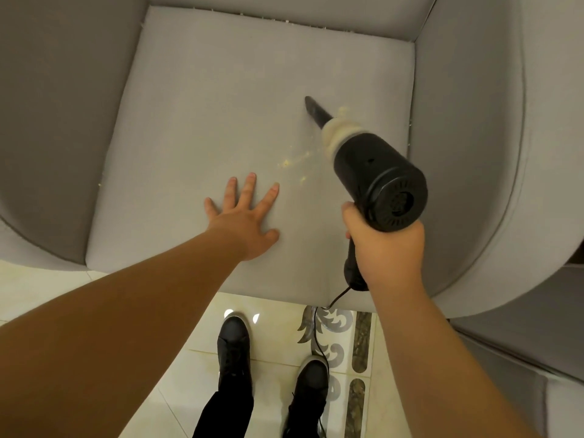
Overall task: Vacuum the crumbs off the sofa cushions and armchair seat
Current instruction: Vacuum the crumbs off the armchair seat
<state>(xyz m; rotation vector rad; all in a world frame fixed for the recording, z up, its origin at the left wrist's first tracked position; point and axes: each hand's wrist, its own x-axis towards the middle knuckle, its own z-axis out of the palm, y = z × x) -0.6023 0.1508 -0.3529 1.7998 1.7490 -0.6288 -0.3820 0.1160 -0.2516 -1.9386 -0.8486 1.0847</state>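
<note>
Right grip (pixel 387 248) clasps vacuum (pixel 376 175); left (pixel 245 216) flat.

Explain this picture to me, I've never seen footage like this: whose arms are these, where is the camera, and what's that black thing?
The camera is worn on a person's head and looks down, so the arms are their own. They stand at a grey armchair. The left hand lies flat, fingers spread, on the seat cushion. The right hand grips the handle of a black handheld vacuum, its narrow nozzle pointing at the cushion. Yellowish crumbs lie on the seat between the left hand and the vacuum. A cord hangs to the tiled floor, beside the person's black shoes.
</note>
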